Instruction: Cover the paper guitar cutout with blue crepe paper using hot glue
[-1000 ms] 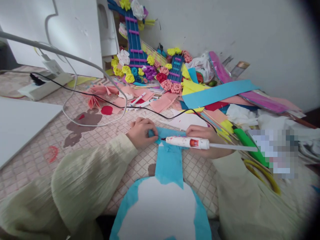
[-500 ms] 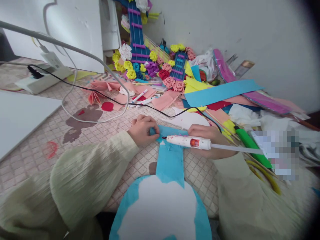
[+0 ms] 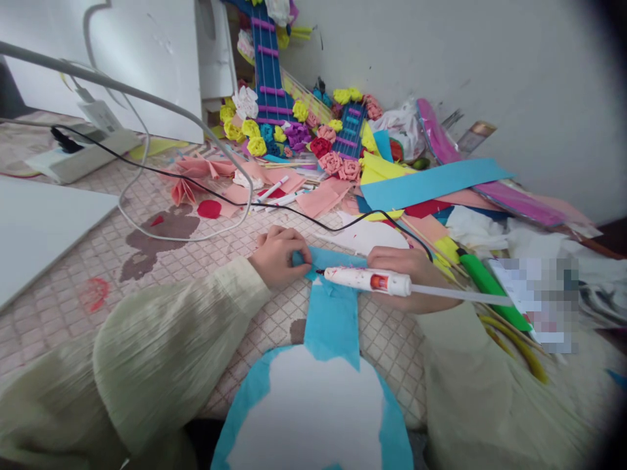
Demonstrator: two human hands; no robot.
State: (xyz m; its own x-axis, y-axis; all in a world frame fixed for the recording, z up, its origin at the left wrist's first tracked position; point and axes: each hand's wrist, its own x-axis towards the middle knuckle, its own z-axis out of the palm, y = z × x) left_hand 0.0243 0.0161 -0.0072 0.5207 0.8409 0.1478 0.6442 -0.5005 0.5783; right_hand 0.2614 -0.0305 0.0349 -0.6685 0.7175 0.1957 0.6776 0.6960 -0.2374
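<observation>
The glue gun (image 3: 367, 281) is white with a red mark; the paper strip (image 3: 332, 316) is sky blue; the floor mat (image 3: 161, 267) shows a pinkish-beige diamond lattice; the sleeves (image 3: 166, 352) are pale cream.

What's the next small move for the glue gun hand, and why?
Probably squeeze a small bead onto the blue paper at the fold. The glue gun lies level in the right hand, nozzle tip right beside the left hand, which pinches the strip's top edge. Keep the fingers clear of the tip.
</observation>
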